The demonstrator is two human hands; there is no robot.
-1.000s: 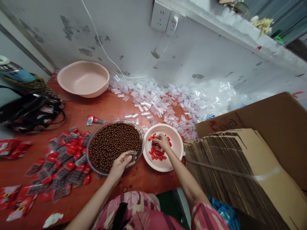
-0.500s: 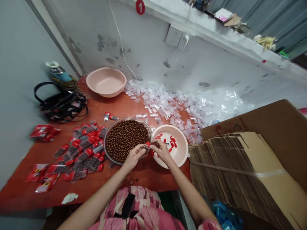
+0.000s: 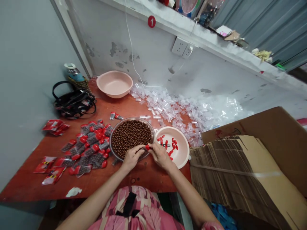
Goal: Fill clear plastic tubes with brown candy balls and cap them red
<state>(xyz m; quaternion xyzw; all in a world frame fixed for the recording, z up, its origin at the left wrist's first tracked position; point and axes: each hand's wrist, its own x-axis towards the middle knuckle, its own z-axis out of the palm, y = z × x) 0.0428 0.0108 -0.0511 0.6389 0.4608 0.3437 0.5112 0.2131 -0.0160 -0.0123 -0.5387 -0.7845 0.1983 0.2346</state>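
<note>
My left hand [image 3: 131, 158] is closed around a small clear plastic container, mostly hidden by the fingers. On its end sits a red cap [image 3: 147, 147], which my right hand [image 3: 160, 155] pinches between thumb and fingers. Both hands meet over the near right rim of a round bowl [image 3: 111, 142] full of shiny brown balls [image 3: 132, 135]. Close on the right stands a pale basin [image 3: 184, 153] with several loose red caps [image 3: 174, 143] inside. To the left of the bowl lies a pile of filled, red-capped containers [image 3: 92, 139].
Clear empty containers [image 3: 165, 103] are strewn along the wall. A pink basin [image 3: 115, 94] and a black handbag [image 3: 74, 105] stand at the back left. Red packets [image 3: 54, 175] lie at the left. Strapped cardboard [image 3: 220, 166] borders the right side.
My right hand has closed in on the cap, and the container now shows less between my fingers. The camera view has turned slightly left, shifting the table rightward.
</note>
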